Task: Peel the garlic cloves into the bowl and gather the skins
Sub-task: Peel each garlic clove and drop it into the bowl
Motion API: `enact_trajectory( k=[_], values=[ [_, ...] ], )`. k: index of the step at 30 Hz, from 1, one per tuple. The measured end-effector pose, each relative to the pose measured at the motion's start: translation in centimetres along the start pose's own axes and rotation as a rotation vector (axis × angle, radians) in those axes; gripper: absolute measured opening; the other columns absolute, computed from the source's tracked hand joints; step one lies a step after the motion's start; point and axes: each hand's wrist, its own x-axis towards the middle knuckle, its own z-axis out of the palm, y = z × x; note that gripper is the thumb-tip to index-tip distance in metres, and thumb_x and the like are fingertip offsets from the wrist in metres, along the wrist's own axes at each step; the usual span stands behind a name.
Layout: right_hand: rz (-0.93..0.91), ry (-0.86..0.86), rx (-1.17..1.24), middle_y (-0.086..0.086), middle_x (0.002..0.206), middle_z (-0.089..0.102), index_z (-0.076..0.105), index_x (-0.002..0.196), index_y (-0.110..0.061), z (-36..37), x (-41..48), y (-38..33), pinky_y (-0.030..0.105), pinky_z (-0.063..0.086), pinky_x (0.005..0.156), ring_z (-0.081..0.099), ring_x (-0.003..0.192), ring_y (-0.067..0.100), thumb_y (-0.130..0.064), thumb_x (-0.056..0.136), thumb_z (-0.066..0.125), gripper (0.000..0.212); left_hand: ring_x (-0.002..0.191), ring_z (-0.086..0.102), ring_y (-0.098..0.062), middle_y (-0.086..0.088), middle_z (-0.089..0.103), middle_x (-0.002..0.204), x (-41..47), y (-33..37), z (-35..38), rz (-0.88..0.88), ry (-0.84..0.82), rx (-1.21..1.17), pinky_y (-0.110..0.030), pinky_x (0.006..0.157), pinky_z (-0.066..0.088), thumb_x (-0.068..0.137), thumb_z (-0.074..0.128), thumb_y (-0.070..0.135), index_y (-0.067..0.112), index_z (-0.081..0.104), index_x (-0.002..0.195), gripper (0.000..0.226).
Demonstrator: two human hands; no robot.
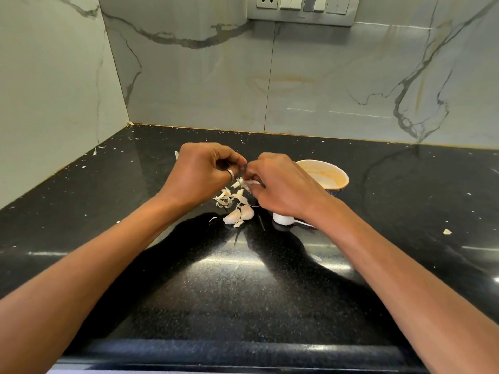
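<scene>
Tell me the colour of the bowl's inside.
The bowl is cream inside, stained orange; head view.

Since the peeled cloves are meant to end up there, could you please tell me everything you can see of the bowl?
The bowl is small and round and looks ceramic, with a cream inside smeared orange and a dark blue outside. It stands upright on the black countertop, right of the skins, its near left side hidden behind the right hand. No clove shows in the visible part. Whether the hand touches it cannot be told.
</scene>
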Motion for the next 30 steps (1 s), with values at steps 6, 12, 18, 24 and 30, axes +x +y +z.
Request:
enact_trajectory(
  k=[6, 12, 18, 24, 30],
  values=[
    [0.045, 0.076, 0.083, 0.000, 0.099, 0.068, 0.072, 0.107, -0.018, -0.36, -0.12, 0.18, 0.029, 0.047, 0.076, 0.064, 0.094, 0.020, -0.014, 0.095, 0.062, 0.015, 0.053, 0.057, -0.011, 0.006, 0.067, 0.060, 0.19, -0.36, -0.13, -0.076, 0.045, 0.025, -0.021, 0.051, 0.040, 0.092, 0.073, 0.035, 0.018, 0.077, 0.080, 0.022],
    [0.135, 0.150, 0.290, 0.000, 0.096, 0.071, 0.067, 0.109, -0.016, -0.36, 0.15, 0.22, 0.042, 0.057, 0.082, 0.066, 0.090, 0.017, -0.018, 0.097, 0.066, 0.013, 0.065, 0.067, -0.018, 0.008, 0.073, 0.074, -0.04, 0.11, 0.04, -0.118, -0.043, -0.082, -0.034, 0.065, 0.055, 0.095, 0.069, 0.020, 0.021, 0.078, 0.101, 0.011],
    [0.149, 0.170, 0.404, -0.003, 0.088, 0.072, 0.066, 0.107, -0.017, -0.13, 0.25, 0.25, 0.044, 0.060, 0.079, 0.070, 0.084, 0.015, -0.023, 0.097, 0.068, 0.012, 0.060, 0.068, -0.024, 0.001, 0.072, 0.068, 0.03, 0.06, 0.08, -0.164, -0.076, -0.163, -0.046, 0.061, 0.059, 0.092, 0.074, 0.024, 0.019, 0.078, 0.101, 0.010],
    [0.140, 0.195, 0.428, -0.005, 0.090, 0.073, 0.068, 0.106, -0.017, -0.34, 0.26, 0.19, 0.040, 0.060, 0.079, 0.070, 0.082, 0.010, -0.023, 0.097, 0.069, 0.011, 0.067, 0.072, -0.029, -0.004, 0.074, 0.073, -0.01, 0.18, -0.02, -0.223, -0.076, -0.233, -0.050, 0.062, 0.061, 0.094, 0.071, 0.025, 0.021, 0.077, 0.099, 0.008],
    [0.146, 0.186, 0.444, -0.005, 0.093, 0.073, 0.070, 0.106, -0.016, -0.21, 0.33, 0.07, 0.035, 0.060, 0.080, 0.071, 0.083, 0.008, -0.016, 0.094, 0.071, 0.012, 0.067, 0.072, -0.028, -0.005, 0.074, 0.074, -0.02, 0.29, -0.12, -0.249, -0.078, -0.251, -0.050, 0.064, 0.062, 0.095, 0.068, 0.018, 0.020, 0.075, 0.097, 0.007]
  ],
)
